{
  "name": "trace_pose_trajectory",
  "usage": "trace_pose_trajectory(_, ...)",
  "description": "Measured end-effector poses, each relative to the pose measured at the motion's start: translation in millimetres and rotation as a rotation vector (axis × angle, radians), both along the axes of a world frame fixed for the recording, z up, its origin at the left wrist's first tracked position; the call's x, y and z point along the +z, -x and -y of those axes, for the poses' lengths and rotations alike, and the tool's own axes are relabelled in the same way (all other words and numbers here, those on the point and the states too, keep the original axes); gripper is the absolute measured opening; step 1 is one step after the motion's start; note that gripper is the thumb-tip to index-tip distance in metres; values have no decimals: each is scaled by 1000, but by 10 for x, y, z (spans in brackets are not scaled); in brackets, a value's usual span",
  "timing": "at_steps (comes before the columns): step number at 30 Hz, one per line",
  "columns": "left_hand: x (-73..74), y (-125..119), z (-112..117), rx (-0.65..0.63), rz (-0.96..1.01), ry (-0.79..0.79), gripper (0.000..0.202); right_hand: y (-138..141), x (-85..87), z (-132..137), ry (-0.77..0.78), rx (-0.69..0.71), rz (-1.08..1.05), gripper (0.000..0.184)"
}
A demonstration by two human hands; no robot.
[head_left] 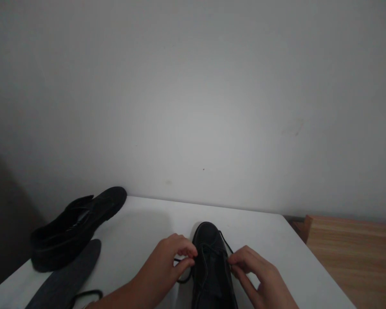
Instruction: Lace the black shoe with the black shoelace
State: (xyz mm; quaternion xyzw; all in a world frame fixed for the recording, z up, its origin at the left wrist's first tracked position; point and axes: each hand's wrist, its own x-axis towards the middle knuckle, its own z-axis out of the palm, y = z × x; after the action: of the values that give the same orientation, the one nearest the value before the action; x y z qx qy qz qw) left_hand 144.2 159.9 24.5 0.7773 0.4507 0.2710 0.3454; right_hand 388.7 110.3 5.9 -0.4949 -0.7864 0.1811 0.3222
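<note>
Head view. A white desk (141,223) fills the lower part of the frame, its far edge meeting a plain pale grey wall (193,94) that takes up the whole upper 2/3 of the frame. The wall is bare apart from a few faint marks at centre and right. At lower right, beyond the desk's edge, lies a light wooden surface (357,253); at far left the frame falls into dark shadow.

At bottom centre a black lace-up shoe (212,257) stands on the desk, toe pointing away toward the wall. The left hand (167,266) is just left of the shoe, its fingers (188,253) pinched on a thin black lace (184,271) that loops down beside the shoe. The right hand (260,274) is just right of the shoe, its fingers (236,259) pinched on the other lace end (225,242) running over the shoe's upper.

At lower left a 2nd black shoe (73,225) lies on its side near the desk's edge. Just below it rests a dark grey insole (70,274), and a loose black lace (86,295) curls at the bottom edge.
</note>
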Motion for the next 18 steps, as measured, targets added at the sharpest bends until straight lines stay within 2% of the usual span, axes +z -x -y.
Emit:
trace_pose_trajectory(5,20,-65,19,24,-70,-33,16,27,2,1,-40,-14,-15,15)
trace_pose_trajectory(10,173,-113,88,-72,-161,-109,29,54,191,96,18,1,51,25)
trace_pose_trajectory(12,289,-150,132,-122,-261,-159,22,105,288,131,62,-5,138,33)
trace_pose_trajectory(15,462,-249,163,-178,-485,-271,30,250,419,138,147,-15,377,39)
trace_pose_trajectory(18,555,-387,120,-242,-662,-352,24,437,536,104,230,-45,590,46)
